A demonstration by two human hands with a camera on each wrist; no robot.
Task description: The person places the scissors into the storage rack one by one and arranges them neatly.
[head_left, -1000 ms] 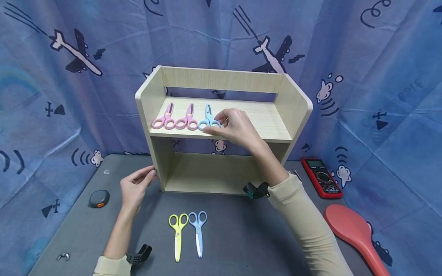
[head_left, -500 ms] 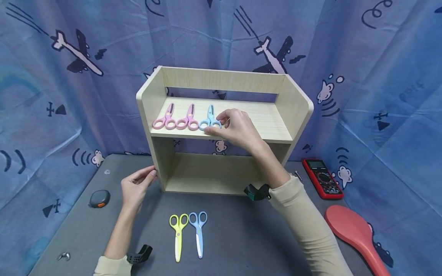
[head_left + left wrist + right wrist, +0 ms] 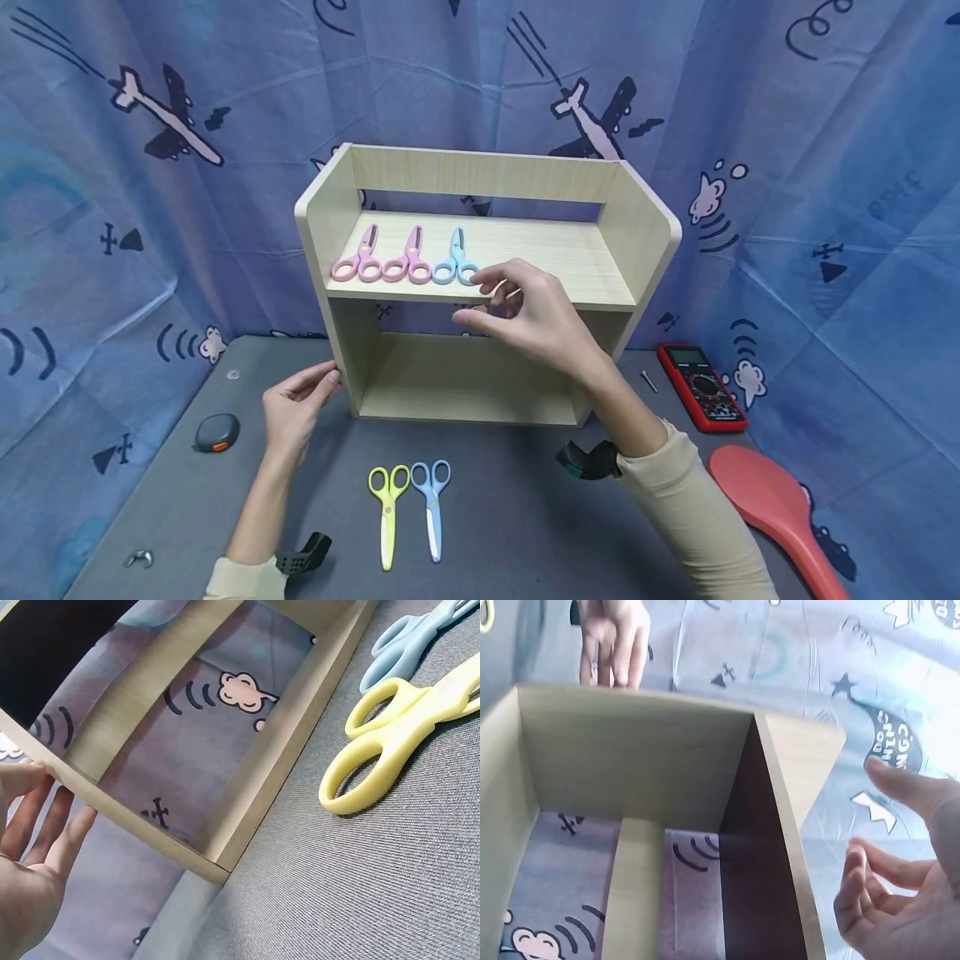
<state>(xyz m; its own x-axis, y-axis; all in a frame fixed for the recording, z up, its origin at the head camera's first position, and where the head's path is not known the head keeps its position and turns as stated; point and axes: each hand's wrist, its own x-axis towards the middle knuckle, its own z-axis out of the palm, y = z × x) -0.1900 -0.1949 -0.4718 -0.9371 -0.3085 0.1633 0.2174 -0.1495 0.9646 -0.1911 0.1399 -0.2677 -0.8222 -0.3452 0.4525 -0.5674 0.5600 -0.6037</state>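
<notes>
On the upper board of a pale wooden shelf (image 3: 480, 292) lie two pink scissors (image 3: 363, 254) (image 3: 409, 255) and one pair of light blue scissors (image 3: 455, 257), side by side with blades pointing back. Just right of the light blue handles, my right hand (image 3: 528, 312) holds nothing, its thumb and fingers apart and the fingertips overlapping one handle loop. My left hand (image 3: 292, 408) touches the outside of the shelf's left panel with its fingertips; in the left wrist view the fingers (image 3: 71, 836) reach its edge nearly straight. Yellow scissors (image 3: 387, 508) and blue scissors (image 3: 431, 504) lie on the table before the shelf.
A tape measure (image 3: 216, 432), a small metal piece (image 3: 138, 557) and a small disc (image 3: 232, 374) lie on the left. At right are a screw (image 3: 648, 382), a red multimeter (image 3: 701, 387) and a red paddle-shaped object (image 3: 765, 492). Blue curtains (image 3: 247, 208) surround the table.
My right hand has let go of the light blue scissors and drawn back, down and to the right, its thumb spreading from the fingers. The left hand has stayed in place.
</notes>
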